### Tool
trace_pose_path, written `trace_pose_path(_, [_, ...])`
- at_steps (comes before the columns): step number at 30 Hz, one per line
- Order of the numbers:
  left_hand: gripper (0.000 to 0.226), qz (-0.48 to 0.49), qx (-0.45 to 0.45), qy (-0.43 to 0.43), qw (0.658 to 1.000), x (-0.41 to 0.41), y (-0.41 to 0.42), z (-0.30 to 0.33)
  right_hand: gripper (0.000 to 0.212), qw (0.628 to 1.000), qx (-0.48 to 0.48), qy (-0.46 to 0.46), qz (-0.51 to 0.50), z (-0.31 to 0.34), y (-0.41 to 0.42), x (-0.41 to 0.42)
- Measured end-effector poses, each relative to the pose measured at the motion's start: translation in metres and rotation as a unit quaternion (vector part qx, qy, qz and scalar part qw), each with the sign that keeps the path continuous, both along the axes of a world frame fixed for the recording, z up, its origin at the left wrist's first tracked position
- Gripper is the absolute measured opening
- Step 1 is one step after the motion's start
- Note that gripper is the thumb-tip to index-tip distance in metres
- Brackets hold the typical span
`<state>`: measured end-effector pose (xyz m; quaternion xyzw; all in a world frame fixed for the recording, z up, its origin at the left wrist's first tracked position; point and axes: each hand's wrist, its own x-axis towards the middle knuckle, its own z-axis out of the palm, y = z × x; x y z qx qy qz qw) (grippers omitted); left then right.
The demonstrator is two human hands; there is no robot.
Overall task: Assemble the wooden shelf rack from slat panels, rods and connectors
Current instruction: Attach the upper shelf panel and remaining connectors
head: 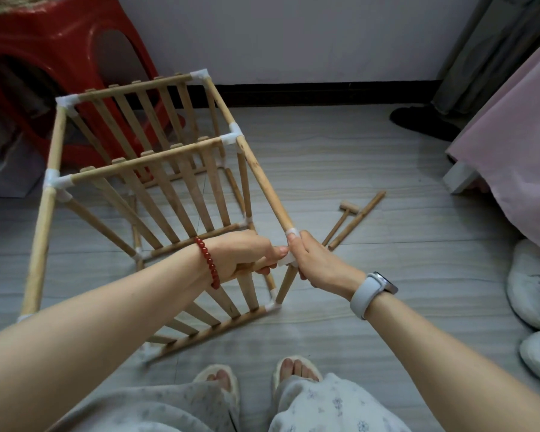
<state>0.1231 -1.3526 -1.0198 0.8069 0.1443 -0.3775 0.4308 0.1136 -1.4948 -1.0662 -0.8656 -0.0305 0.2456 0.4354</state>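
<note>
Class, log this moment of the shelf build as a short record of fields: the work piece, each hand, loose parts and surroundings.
Work piece: pale wooden slatted rack frame standing on grey floor
Left hand: grips a wooden rail
Right hand: pinches the white plastic corner connector
Loose parts: small wooden mallet, spare wooden rod
Surroundings: red plastic stool

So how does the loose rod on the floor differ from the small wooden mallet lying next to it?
The loose rod is the longer of the two and plain along its length; the mallet is shorter, with a thin handle ending in a blocky crosswise head. The rod's far end reaches farther toward the bed than the mallet's head. Both are pale wood, lie unheld on the floor to the right of the rack, side by side and roughly parallel, slanting the same way.
</note>
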Motion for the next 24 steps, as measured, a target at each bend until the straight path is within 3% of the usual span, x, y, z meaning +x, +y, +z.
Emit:
trace_pose_path(8, [0.034, -0.045, 0.049, -0.076, 0.995, -0.008, -0.004, -0.003, 0.035, 0.999, -0.008, -0.024, -0.023, -0.002, 0.004, -0.001])
trace_pose_path(17, [0.025, 0.028, 0.012, -0.053, 0.998, -0.007, -0.001, -0.005, 0.034, 0.999, 0.041, -0.022, -0.02, -0.008, 0.011, -0.006])
trace_pose_path(19, [0.029, -0.006, 0.006, -0.067, 0.998, -0.005, 0.005, -0.004, 0.034, 0.998, 0.061, -0.012, -0.021, -0.01, 0.013, -0.006])
trace_pose_path(24, [0.059, -0.203, 0.088, -0.079, 0.972, -0.01, 0.03, -0.004, 0.042, 0.993, 0.116, 0.01, -0.028, -0.017, 0.013, -0.019])
